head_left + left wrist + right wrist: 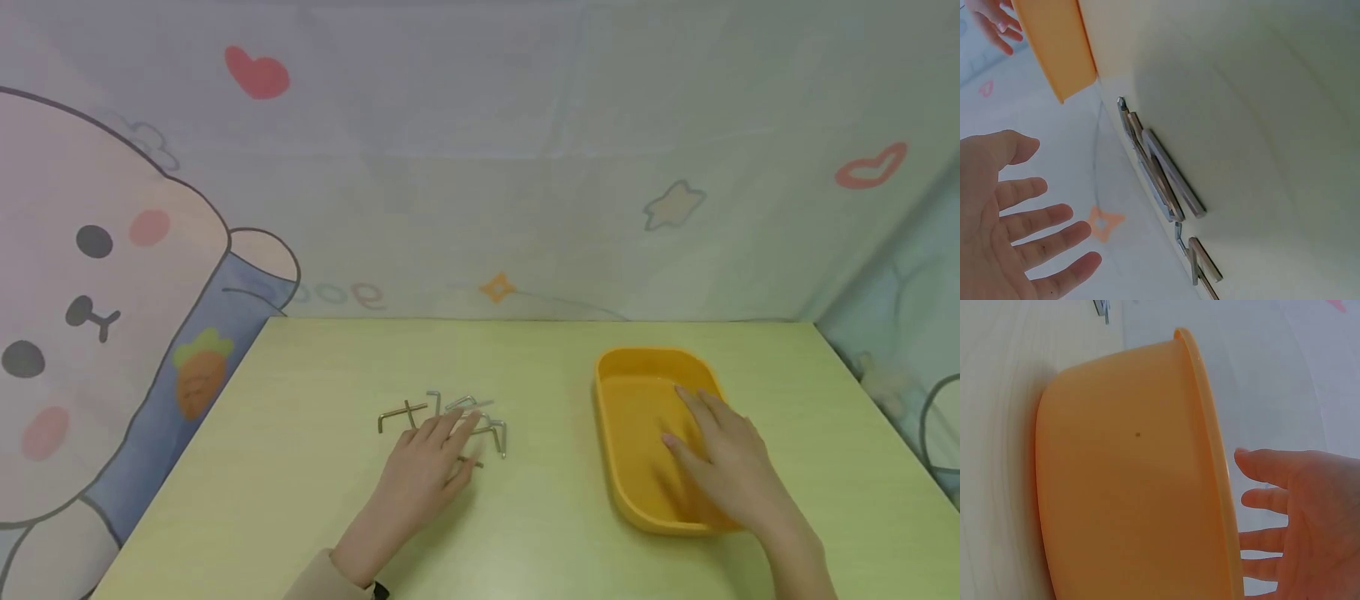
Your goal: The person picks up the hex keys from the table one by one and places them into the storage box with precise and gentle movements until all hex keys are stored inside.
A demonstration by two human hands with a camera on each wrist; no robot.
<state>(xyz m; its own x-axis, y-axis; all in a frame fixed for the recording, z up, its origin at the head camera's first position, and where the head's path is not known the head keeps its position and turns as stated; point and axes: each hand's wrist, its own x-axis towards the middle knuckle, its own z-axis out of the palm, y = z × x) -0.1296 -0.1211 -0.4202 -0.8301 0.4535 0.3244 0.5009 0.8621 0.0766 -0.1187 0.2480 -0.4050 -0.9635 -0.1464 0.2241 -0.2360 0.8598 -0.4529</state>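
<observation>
Several L-shaped hex keys (393, 412) lie in a loose pile on the table, some silver and some bronze-toned. My left hand (422, 473) is over the near side of the pile and hides part of it. In the left wrist view its fingers are spread and hold nothing, with the hex keys (1174, 174) apart from them. A yellow plastic bin (609, 454) stands to the right, its visible floor bare. Above its right side is my right hand (731, 468), fingers extended. The right wrist view shows that hand (1322, 519) beyond the bin's rim (1211, 434), holding nothing.
The pale wooden table (315, 358) ends at a cloth backdrop (465, 208) printed with a cartoon animal, hearts and stars. A dark cable-like loop (927, 425) shows past the table's right edge.
</observation>
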